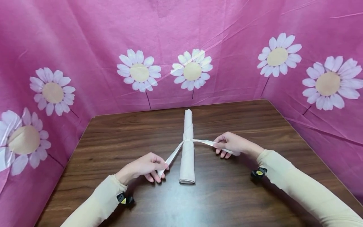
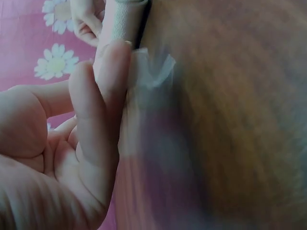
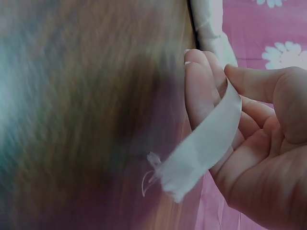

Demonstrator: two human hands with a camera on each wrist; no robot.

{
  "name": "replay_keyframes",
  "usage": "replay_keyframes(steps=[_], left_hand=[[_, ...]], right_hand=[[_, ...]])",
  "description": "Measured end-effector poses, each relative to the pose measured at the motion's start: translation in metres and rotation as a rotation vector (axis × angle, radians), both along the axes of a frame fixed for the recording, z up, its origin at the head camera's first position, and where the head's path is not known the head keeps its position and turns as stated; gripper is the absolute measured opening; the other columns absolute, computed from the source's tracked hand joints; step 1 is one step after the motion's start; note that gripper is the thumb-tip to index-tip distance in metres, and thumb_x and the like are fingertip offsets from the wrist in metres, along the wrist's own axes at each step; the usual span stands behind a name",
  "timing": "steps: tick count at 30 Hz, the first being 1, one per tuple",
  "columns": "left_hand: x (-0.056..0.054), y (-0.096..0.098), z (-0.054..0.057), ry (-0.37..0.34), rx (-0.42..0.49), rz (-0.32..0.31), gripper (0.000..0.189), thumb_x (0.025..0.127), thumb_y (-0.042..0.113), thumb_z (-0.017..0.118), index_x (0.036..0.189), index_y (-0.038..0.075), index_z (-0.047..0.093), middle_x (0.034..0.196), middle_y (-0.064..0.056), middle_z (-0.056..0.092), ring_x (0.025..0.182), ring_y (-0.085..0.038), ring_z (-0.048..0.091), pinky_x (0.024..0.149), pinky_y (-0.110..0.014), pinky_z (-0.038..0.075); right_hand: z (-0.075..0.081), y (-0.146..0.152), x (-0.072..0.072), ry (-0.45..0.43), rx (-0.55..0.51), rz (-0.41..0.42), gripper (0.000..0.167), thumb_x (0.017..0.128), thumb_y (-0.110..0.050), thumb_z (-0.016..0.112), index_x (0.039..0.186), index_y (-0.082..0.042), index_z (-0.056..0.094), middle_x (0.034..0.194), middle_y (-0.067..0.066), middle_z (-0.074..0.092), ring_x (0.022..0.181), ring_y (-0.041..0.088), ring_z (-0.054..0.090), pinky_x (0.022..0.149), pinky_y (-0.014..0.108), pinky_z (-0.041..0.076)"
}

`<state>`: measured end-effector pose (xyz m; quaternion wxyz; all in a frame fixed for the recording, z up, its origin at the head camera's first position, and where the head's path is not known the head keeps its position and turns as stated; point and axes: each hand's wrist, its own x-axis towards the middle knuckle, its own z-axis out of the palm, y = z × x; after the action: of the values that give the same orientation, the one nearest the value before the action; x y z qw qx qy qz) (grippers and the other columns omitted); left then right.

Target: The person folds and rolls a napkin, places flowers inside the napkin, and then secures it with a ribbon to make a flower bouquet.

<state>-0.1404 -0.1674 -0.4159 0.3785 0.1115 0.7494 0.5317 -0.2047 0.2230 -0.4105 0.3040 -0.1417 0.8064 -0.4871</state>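
Note:
A rolled cream cloth [image 1: 187, 160] lies lengthwise on the wooden table, its near end showing the coiled layers. Around its middle passes a white ribbon [image 1: 202, 142], crossed on top, with one tail to each side. My left hand [image 1: 146, 167] pinches the left tail between thumb and fingers, low and to the left of the roll. To the right and a little farther off, my right hand [image 1: 231, 144] pinches the other tail. In the right wrist view, the frayed end of the ribbon [image 3: 201, 148] hangs past the fingers across the palm.
The brown wooden table [image 1: 127, 132] has a glossy patch near the front. Behind it and at both sides hangs a pink curtain [image 1: 170, 25] printed with large white daisies. Each sleeved wrist carries a small black camera [image 1: 259, 172].

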Motion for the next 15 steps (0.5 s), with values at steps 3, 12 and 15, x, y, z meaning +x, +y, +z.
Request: replay_keyframes(steps=[3, 12, 15], left_hand=[[0.009, 0.0, -0.001, 0.006, 0.004, -0.024, 0.026, 0.103, 0.023, 0.062, 0.109, 0.0, 0.07, 0.08, -0.011, 0.072, 0.064, -0.017, 0.071, 0.045, -0.021, 0.05], [0.024, 0.011, -0.009, -0.001, 0.018, -0.025, 0.023, 0.101, 0.023, 0.064, 0.106, 0.003, 0.073, 0.076, -0.006, 0.07, 0.065, -0.021, 0.072, 0.043, -0.022, 0.05], [0.028, 0.023, -0.012, 0.007, 0.023, -0.029, 0.022, 0.101, 0.025, 0.065, 0.104, 0.005, 0.074, 0.072, -0.006, 0.068, 0.063, -0.021, 0.072, 0.043, -0.023, 0.05]], right_hand=[[-0.001, -0.005, 0.008, -0.016, -0.012, 0.05, 0.025, 0.104, -0.014, 0.06, 0.111, 0.009, 0.066, 0.085, 0.016, 0.072, 0.066, 0.022, 0.07, 0.055, 0.036, 0.058], [-0.012, -0.019, 0.033, -0.245, -0.156, 0.067, 0.029, 0.104, -0.016, 0.06, 0.12, 0.009, 0.063, 0.1, 0.021, 0.073, 0.074, 0.023, 0.073, 0.063, 0.039, 0.06], [-0.016, -0.027, 0.038, -0.28, -0.209, 0.071, 0.036, 0.104, -0.017, 0.06, 0.129, 0.01, 0.058, 0.11, 0.021, 0.072, 0.083, 0.027, 0.074, 0.069, 0.044, 0.061]])
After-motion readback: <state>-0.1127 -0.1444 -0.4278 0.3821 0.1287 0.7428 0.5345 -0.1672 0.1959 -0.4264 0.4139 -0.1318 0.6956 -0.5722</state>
